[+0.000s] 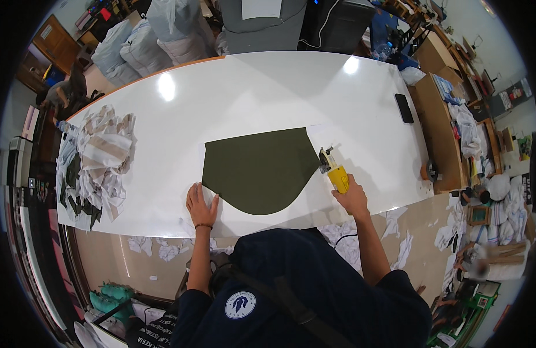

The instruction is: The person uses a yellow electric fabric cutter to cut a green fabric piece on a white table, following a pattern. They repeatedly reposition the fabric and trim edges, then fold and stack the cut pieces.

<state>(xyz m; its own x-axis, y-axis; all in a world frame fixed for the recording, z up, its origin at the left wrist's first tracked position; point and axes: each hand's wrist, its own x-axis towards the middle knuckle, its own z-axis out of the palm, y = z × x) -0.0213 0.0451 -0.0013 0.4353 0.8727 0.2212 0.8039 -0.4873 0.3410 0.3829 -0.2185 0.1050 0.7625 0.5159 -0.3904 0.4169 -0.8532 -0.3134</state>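
Note:
A dark olive-green cut piece of fabric [256, 168] lies flat in the middle of the white table, its far edge nearly straight and its near edge curved. At its lower left corner, my left hand [202, 205] rests flat on the table, thumb apart from the fingers, holding nothing. My right hand [352, 198] is wrapped round the yellow body of a handheld electric fabric cutter [337, 176]. The cutter's metal head stands at the right edge of the fabric, near its upper right side. Whether the blade touches the cloth I cannot tell.
Crumpled striped and green fabric scraps [102, 156] are heaped at the table's left end. A black phone [404, 108] and a tape roll [429, 171] lie toward the right edge. Full sacks [146, 49] stand beyond the far edge. White scraps [404, 249] litter the floor.

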